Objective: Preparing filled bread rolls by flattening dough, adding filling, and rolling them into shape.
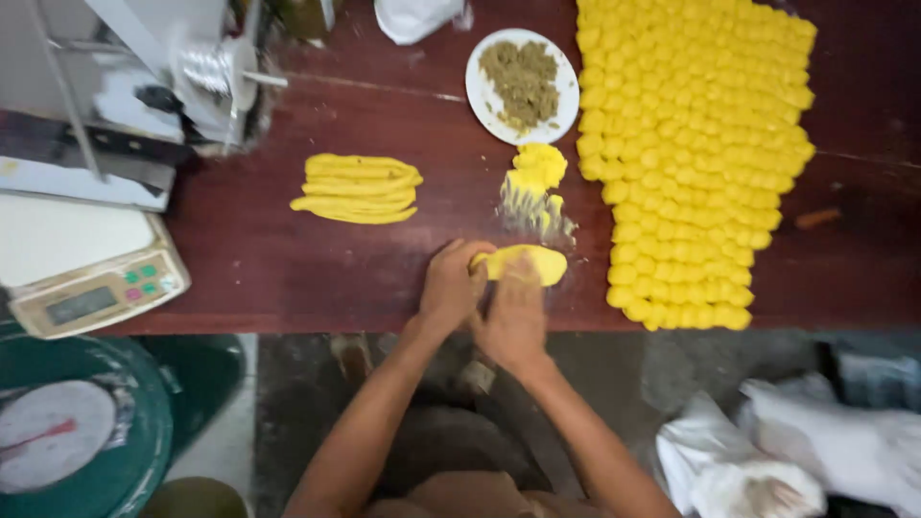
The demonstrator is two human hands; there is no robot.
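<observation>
Dark red-brown wood makes up the table (288,259) under my hands, its near edge running just below them. My left hand (451,288) and right hand (513,317) sit side by side at that edge, both curled onto one flattened piece of yellow dough (528,261). The dough lies just beyond my fingers, pinched at its left end by my left hand, while the fingers of my right hand press on its near side; its rounded right end sticks out free onto the wood.

Farther back stands a white plate (480,96) holding a heap of brownish-green crumbly filling (523,82). Just beside the plate, toward me, lies a lump of yellow dough (539,168) with torn crumbs (532,211) trailing down to my piece. On my right a broad field of small yellow dough balls (691,153) covers the table in close rows, packed touching one another. To my left, well apart from my hands, a stack of yellow dough strips (360,187) lies lengthwise.

At the left end of the table rests a digital scale (86,269) with a pale platform and coloured buttons, and behind it a metal machine (192,77). Below the table edge on the left a green dial scale (77,432) shows.

The piece I hold is bright yellow, smooth, oval and pressed thin, like a small tongue.
</observation>
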